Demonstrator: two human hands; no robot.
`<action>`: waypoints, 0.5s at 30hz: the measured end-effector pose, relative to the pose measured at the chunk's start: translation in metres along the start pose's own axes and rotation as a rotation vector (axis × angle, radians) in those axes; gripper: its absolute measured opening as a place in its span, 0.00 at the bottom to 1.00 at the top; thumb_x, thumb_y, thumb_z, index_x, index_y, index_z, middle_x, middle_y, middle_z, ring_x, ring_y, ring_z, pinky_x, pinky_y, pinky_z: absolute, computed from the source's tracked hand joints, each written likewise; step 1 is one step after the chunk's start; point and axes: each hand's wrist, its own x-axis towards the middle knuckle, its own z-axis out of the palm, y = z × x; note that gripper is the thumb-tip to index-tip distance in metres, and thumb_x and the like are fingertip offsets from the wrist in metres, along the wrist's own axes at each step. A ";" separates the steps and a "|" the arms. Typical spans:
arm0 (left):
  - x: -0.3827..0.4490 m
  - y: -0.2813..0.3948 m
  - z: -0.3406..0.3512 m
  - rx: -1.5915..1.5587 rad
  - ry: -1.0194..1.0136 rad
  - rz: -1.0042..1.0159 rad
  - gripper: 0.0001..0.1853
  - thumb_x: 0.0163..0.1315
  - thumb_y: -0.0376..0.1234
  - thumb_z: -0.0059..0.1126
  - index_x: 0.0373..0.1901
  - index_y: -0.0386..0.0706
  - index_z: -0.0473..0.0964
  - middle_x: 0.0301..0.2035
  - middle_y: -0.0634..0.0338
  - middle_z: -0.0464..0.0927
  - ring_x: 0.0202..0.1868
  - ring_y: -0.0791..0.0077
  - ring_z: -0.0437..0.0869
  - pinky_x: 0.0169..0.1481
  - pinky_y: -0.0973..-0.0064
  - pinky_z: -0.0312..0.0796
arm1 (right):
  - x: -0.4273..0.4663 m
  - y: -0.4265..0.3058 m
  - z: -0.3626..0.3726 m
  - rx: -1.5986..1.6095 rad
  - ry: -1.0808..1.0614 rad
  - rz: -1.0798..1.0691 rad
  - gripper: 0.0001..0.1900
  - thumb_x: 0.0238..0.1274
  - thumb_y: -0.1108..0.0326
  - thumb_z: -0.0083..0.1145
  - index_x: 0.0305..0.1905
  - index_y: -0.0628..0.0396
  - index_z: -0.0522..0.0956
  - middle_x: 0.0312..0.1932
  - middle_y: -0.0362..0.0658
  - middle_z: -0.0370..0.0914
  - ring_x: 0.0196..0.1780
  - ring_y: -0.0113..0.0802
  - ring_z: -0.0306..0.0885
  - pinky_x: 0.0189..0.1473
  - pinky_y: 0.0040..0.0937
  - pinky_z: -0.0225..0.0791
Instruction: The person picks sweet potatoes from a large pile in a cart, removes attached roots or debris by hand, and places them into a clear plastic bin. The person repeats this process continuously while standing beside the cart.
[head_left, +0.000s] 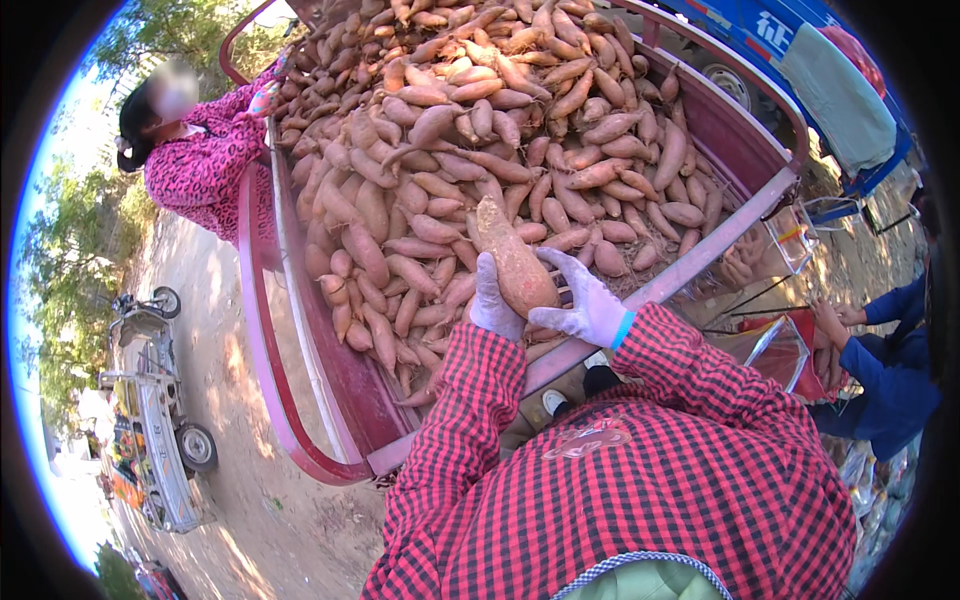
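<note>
Over the near edge of the cart bed, one large, rough-skinned sweet potato (517, 262) is tilted up between both my gloved hands. My left hand (496, 301), in a pale lavender glove, cups its left side near the wide lower end. On the other side, my right hand (585, 304) curves around that end, thumb low and fingers higher, in a matching glove with a turquoise cuff. Just beyond lies a deep heap of smaller reddish sweet potatoes (450, 180), filling much of the red metal cart bed (360, 397).
The cart's pink metal rail (660, 285) crosses before me. A person in a pink patterned top (202, 169) stands at the left side. Another person's blue sleeve (892, 360) is by a red bag (814, 360) at right. A blue truck (757, 30) stands behind; a three-wheeler (154, 420) is parked left.
</note>
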 end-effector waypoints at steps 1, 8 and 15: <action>0.002 -0.006 0.002 0.022 0.014 0.005 0.53 0.54 0.75 0.48 0.66 0.41 0.62 0.60 0.43 0.72 0.57 0.51 0.78 0.63 0.56 0.74 | -0.003 0.005 0.002 -0.072 0.067 -0.071 0.49 0.48 0.51 0.74 0.72 0.57 0.59 0.66 0.57 0.66 0.66 0.51 0.69 0.67 0.45 0.65; 0.018 -0.015 -0.047 -0.136 0.158 -0.154 0.39 0.66 0.61 0.51 0.65 0.41 0.66 0.57 0.52 0.76 0.57 0.58 0.79 0.64 0.60 0.72 | 0.008 0.017 0.024 -0.135 0.044 0.026 0.46 0.42 0.60 0.72 0.70 0.58 0.62 0.59 0.59 0.76 0.64 0.54 0.74 0.65 0.42 0.66; 0.022 -0.046 -0.050 0.589 0.135 -0.360 0.33 0.69 0.55 0.52 0.63 0.38 0.69 0.55 0.52 0.78 0.55 0.60 0.80 0.65 0.60 0.71 | -0.032 0.019 -0.016 0.627 0.303 -0.247 0.53 0.37 0.60 0.79 0.72 0.57 0.59 0.60 0.47 0.74 0.64 0.37 0.72 0.66 0.37 0.65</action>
